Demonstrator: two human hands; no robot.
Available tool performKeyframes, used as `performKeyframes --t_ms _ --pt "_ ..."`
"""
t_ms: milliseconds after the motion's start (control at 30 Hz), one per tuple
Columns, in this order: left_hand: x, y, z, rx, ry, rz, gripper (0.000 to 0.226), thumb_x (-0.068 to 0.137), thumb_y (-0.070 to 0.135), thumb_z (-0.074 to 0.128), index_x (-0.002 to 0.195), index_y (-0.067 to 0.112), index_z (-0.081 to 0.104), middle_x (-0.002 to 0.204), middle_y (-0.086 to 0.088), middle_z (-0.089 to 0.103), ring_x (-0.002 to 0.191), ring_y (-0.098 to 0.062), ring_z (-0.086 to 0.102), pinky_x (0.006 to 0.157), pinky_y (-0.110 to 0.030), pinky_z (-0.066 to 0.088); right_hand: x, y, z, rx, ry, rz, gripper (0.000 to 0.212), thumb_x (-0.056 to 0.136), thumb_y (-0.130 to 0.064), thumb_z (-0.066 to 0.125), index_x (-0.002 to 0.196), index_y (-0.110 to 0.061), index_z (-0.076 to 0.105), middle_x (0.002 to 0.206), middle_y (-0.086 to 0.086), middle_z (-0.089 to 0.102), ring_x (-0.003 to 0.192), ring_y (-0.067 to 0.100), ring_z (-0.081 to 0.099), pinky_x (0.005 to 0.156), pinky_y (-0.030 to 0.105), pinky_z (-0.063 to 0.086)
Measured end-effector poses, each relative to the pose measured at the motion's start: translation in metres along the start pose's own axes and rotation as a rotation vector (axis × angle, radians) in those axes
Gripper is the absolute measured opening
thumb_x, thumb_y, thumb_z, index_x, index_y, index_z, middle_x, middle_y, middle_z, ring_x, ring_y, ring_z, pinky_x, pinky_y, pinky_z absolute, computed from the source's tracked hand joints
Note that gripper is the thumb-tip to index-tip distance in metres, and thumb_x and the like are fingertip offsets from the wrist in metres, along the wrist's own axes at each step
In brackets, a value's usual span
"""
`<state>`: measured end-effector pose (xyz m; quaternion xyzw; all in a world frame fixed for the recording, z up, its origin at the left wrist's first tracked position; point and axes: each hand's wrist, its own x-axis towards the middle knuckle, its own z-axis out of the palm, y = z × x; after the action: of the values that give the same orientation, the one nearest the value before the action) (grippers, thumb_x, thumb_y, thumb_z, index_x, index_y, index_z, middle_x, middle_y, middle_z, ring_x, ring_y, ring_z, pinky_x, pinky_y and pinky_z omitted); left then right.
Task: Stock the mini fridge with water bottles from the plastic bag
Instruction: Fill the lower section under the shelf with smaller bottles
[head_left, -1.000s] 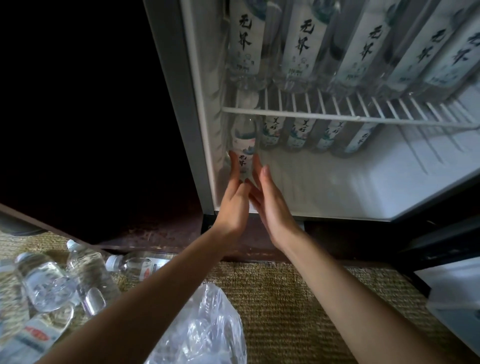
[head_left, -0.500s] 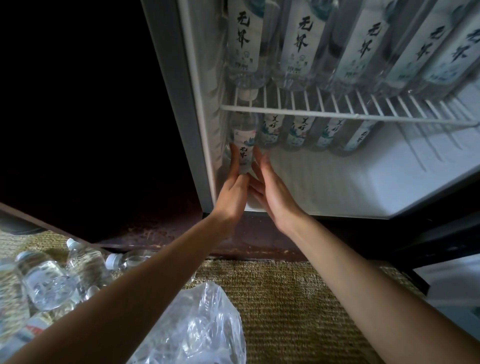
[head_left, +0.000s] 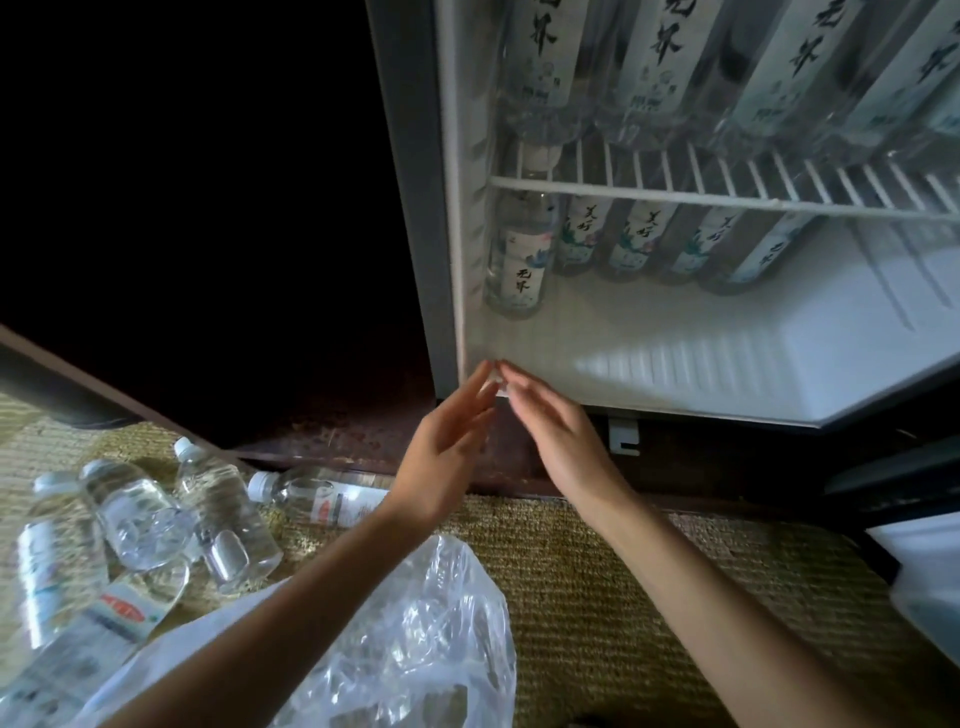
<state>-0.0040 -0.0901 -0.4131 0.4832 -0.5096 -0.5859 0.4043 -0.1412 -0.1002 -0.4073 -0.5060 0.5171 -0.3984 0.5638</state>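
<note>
The mini fridge (head_left: 441, 260) stands open ahead. A water bottle (head_left: 517, 265) with a white label stands upright at the front left of its floor, apart from both hands. Behind it a row of bottles (head_left: 639, 239) lines the back under the wire shelf (head_left: 727, 200). More bottles (head_left: 654, 57) fill the shelf above. My left hand (head_left: 447, 457) and my right hand (head_left: 558, 436) hover at the fridge's front left corner, fingers straight, holding nothing. The clear plastic bag (head_left: 405, 639) lies on the mat below my left arm.
Several loose water bottles (head_left: 156, 525) lie on the woven mat (head_left: 623, 597) at the left. A dark wooden ledge (head_left: 363, 441) runs under the fridge. The fridge door's edge (head_left: 924, 587) shows at the right. Bare white fridge floor (head_left: 701, 353) lies right of the front bottle.
Both hands have let go of the front-left bottle and drawn back out of the fridge to its front edge. The bottle stays standing inside.
</note>
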Motion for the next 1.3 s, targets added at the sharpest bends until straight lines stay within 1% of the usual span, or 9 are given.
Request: performKeyframes --t_ms 100,333,633,767,833,967,1067,1133,1300 --pt "-0.031 -0.022 -0.025 0.061 0.059 0.008 0.056 0.089 -0.015 0.037 0.134 0.015 0.051 0.127 -0.004 0.062 0.118 -0.019 0.059 0.103 -0.038 0.045 -0.016 0.007 0.021 -0.086 -0.028 -0.022 0.033 0.096 -0.015 0.054 0.129 -0.016 0.058 0.126 -0.007 0.061 0.113 -0.005 0.056 0.096 0.010 0.042" --pt "-0.106 -0.061 -0.058 0.403 0.163 -0.047 0.039 0.083 -0.007 0.044 0.097 0.025 0.064 0.096 0.013 0.069 0.096 -0.003 0.064 0.083 -0.028 0.051 -0.061 0.031 0.073 -0.404 -0.133 -0.028 0.004 0.087 -0.017 0.065 0.088 -0.020 0.068 0.089 -0.010 0.062 0.083 0.005 0.063 0.081 0.032 0.054" --pt "-0.192 -0.088 -0.078 0.735 0.129 -0.098 0.029 0.091 0.038 0.034 0.106 0.038 0.058 0.107 0.022 0.061 0.097 0.004 0.059 0.080 -0.019 0.048 -0.116 0.028 0.115 -0.982 -0.809 -0.033 0.017 0.083 -0.008 0.061 0.086 -0.020 0.072 0.093 -0.001 0.071 0.087 0.019 0.064 0.081 0.029 0.049" --pt "-0.213 -0.099 -0.102 0.896 0.075 -0.085 0.033 0.093 0.035 0.031 0.113 0.032 0.058 0.115 0.018 0.059 0.098 -0.003 0.060 0.076 -0.025 0.051 -0.130 0.024 0.125 -1.088 -0.709 -0.135 0.023 0.084 0.002 0.057 0.098 -0.016 0.059 0.100 0.000 0.061 0.088 0.025 0.062 0.072 0.033 0.044" --pt "-0.224 -0.111 -0.115 0.993 -0.042 -0.045 0.036 0.095 0.028 0.032 0.121 0.030 0.056 0.129 0.015 0.055 0.116 -0.005 0.055 0.089 -0.027 0.048 -0.137 0.022 0.125 -1.137 -0.650 -0.089 0.025 0.087 0.001 0.053 0.105 -0.015 0.049 0.103 0.004 0.060 0.091 0.029 0.061 0.067 0.032 0.036" --pt "-0.237 -0.125 -0.125 0.970 -0.148 -0.050 0.044 0.095 0.023 0.030 0.136 0.027 0.048 0.149 0.016 0.037 0.135 0.000 0.033 0.106 -0.013 0.025 -0.147 0.031 0.127 -1.178 -0.832 0.061 0.017 0.090 -0.007 0.051 0.104 -0.015 0.058 0.104 0.006 0.064 0.096 0.028 0.062 0.070 0.030 0.039" --pt "-0.238 -0.128 -0.122 0.972 -0.117 -0.052 0.044 0.096 0.023 0.030 0.136 0.022 0.049 0.148 0.011 0.039 0.134 -0.005 0.037 0.105 -0.012 0.023 -0.141 0.042 0.129 -1.118 -0.952 0.106 0.037 0.093 -0.011 0.047 0.129 -0.019 0.053 0.130 0.002 0.056 0.116 0.024 0.055 0.090 0.037 0.047" --pt "-0.238 -0.131 -0.121 0.966 -0.122 -0.060 0.045 0.096 0.023 0.029 0.137 0.019 0.047 0.148 0.007 0.039 0.132 -0.010 0.041 0.106 -0.015 0.024 -0.137 0.042 0.138 -1.133 -1.043 0.153 0.047 0.095 -0.010 0.045 0.141 -0.020 0.042 0.149 -0.001 0.036 0.131 0.022 0.041 0.105 0.039 0.036" --pt "-0.240 -0.131 -0.120 0.959 -0.031 -0.026 0.048 0.098 0.022 0.030 0.145 0.016 0.036 0.153 0.003 0.031 0.136 -0.012 0.036 0.112 -0.023 0.025 -0.128 0.026 0.159 -1.325 -1.135 0.270 0.092 0.087 -0.006 0.064 0.152 -0.019 0.000 0.158 0.005 0.005 0.142 0.028 0.019 0.110 0.036 0.029"
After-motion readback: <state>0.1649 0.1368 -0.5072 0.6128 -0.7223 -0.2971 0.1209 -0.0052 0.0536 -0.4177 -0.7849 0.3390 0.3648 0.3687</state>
